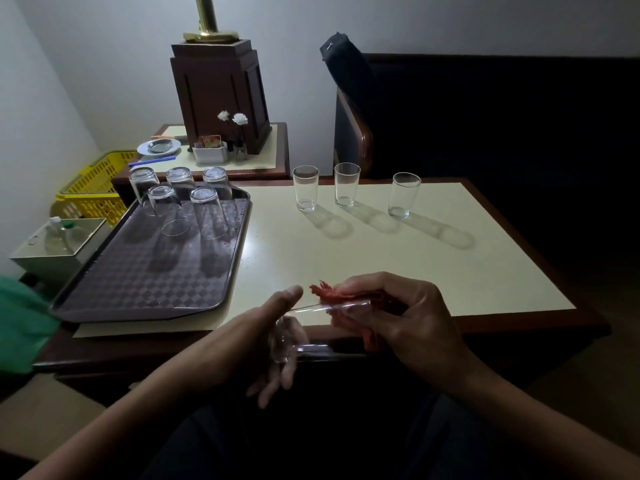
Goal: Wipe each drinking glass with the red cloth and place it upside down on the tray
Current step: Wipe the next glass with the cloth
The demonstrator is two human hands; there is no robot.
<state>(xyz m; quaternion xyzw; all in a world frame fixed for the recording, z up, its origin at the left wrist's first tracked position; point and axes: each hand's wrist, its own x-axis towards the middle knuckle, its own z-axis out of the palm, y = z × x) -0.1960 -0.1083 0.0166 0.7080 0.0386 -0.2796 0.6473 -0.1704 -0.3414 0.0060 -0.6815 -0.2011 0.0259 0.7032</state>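
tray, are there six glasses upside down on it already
No, five glasses stand upside down on the tray; three more stand upright on the table.

A pale wall (104, 64) fills the upper left; a dark chair (353, 140) is set at upper right, dimly lit.

No legible txt showing anywhere; colored packets (209, 141) in white holder (209, 154) on side table are looking printed but too blurry to read.
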